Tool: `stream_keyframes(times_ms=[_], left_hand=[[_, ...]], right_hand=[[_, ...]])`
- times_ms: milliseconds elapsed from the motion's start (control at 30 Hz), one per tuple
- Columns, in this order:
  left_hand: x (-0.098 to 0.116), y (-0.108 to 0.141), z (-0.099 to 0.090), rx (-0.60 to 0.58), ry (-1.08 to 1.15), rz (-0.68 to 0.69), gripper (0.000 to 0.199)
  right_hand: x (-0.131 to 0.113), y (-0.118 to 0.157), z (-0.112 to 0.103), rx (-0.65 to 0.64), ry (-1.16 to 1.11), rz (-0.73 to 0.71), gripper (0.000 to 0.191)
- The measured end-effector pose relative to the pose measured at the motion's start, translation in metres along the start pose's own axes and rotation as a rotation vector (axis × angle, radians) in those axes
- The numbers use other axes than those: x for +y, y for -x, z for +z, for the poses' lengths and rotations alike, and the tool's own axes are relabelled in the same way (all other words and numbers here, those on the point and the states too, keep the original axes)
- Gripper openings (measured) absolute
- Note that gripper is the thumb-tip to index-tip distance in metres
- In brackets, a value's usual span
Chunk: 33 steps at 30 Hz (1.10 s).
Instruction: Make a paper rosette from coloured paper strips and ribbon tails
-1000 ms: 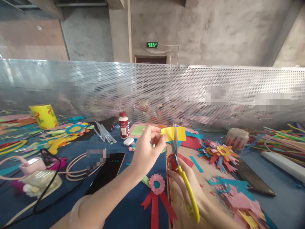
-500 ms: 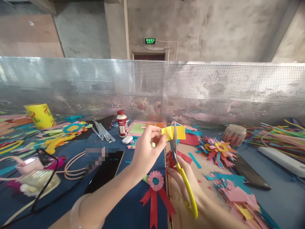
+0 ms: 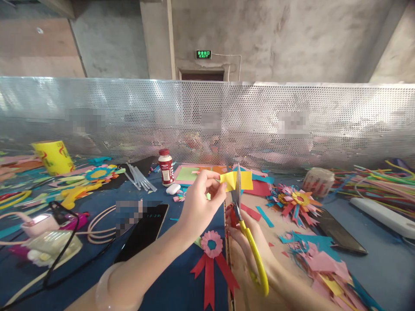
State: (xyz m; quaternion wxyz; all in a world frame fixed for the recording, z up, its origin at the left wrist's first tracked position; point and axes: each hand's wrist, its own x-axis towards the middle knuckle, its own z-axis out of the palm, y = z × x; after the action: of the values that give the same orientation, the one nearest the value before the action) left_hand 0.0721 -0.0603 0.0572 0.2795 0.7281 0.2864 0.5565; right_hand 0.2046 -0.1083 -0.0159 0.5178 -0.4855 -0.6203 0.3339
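Note:
My left hand (image 3: 204, 196) pinches the left end of a yellow paper strip (image 3: 245, 180) between thumb and fingers, above the table. In my right hand (image 3: 248, 239) are scissors (image 3: 253, 255) with yellow and red handles, their blades pointing away from me and parted around the strip. The paper runs past the blades to the right and looks creased near them. Below my hands lies a paper rosette (image 3: 212, 245), pink with a blue centre and red ribbon tails. A piece of red paper (image 3: 260, 188) sits behind the strip.
A phone (image 3: 142, 233) and cables lie at left, near a drink bottle (image 3: 166, 167) and a white earbud case (image 3: 173, 188). Paper scraps (image 3: 327, 263), a multicoloured rosette (image 3: 298, 201) and a dark phone (image 3: 340, 231) are at right. A perforated metal screen (image 3: 145, 116) stands behind.
Almost nothing differs. The view has shifted very slightly, while both hands, the yellow strip and the scissors keep nearly the same positions.

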Motion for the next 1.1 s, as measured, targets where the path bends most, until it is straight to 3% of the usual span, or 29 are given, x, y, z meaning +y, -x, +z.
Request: stream_keyframes(times_ms=[267,767,1100], left_hand=[[0.0005,0.0003,-0.0005,-0.009,-0.006,-0.004,0.010],[0.0005,0.0009,-0.0002,-0.016,-0.004,-0.012,0.010],[-0.0029,-0.0006,-0.0001,-0.018,-0.021,-0.009,0.013]], right_hand=[[-0.0006,0.0008,-0.0001,-0.016,-0.051,-0.049,0.027],[0.0064,0.0001,-0.0004,0.031,0.004,-0.053,0.016],[0.0063,-0.0019,0.0042,0.008,-0.083,-0.029,0.009]])
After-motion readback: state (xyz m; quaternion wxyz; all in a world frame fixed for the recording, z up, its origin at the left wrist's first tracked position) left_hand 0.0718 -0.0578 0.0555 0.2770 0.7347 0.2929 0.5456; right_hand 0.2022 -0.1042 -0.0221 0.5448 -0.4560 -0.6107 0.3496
